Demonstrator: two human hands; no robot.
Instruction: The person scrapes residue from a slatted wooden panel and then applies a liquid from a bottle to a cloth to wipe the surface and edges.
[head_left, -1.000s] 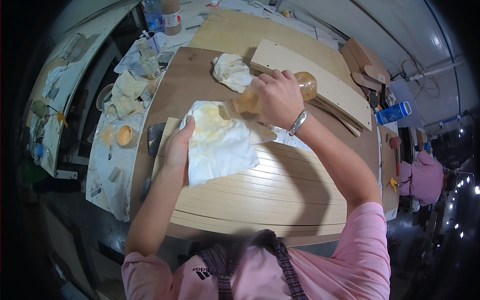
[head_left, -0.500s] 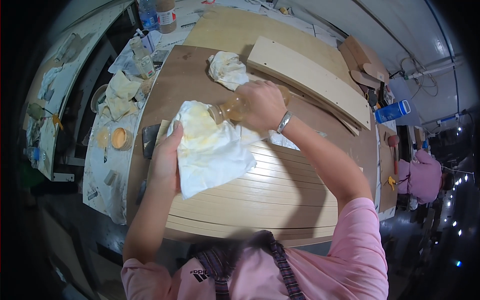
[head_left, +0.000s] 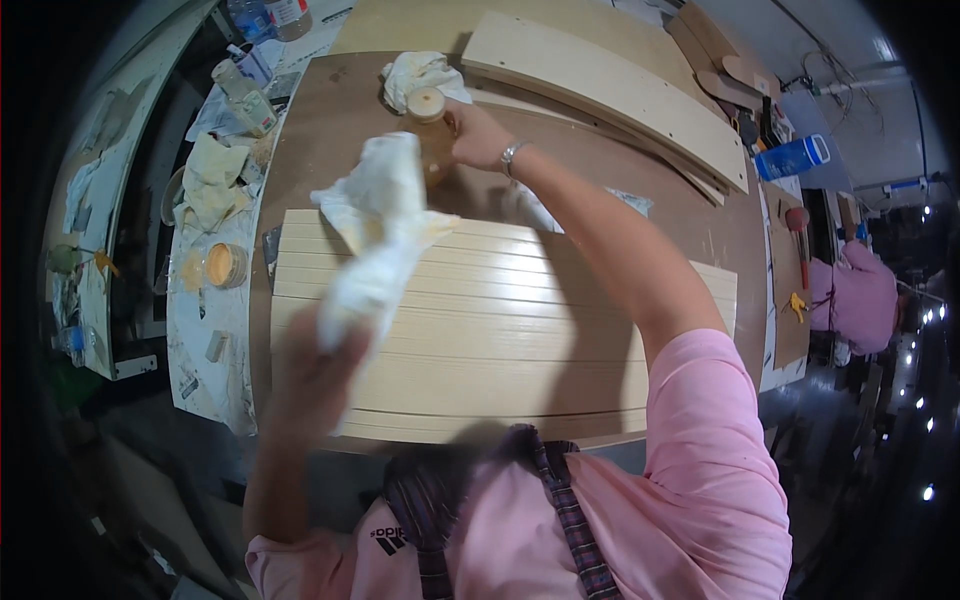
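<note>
A white cloth (head_left: 385, 240) with yellowish stains hangs from my left hand (head_left: 325, 375), which is closed on its lower end and smeared by motion. The cloth's far part hangs over the grooved pale wooden panel (head_left: 480, 330) on the brown work table. My right hand (head_left: 478, 138) grips a clear plastic bottle (head_left: 433, 145) of amber liquid, now upright beyond the panel. Just behind the bottle lies a crumpled white cloth (head_left: 420, 78). Another white cloth (head_left: 528, 208) shows partly under my right forearm.
Pale boards (head_left: 600, 95) are stacked at the far right. On the left side stand an open jar of orange paste (head_left: 226, 265), a glass bottle (head_left: 245, 98) and a stained yellowish cloth (head_left: 212, 178). A blue bottle (head_left: 792, 157) lies at right; a person in pink (head_left: 855, 300) is beyond.
The bottle has gone from tilted against the cloth to upright, farther left. My left hand has drawn nearer my body and lower, pulling the cloth out long. More of the panel shows.
</note>
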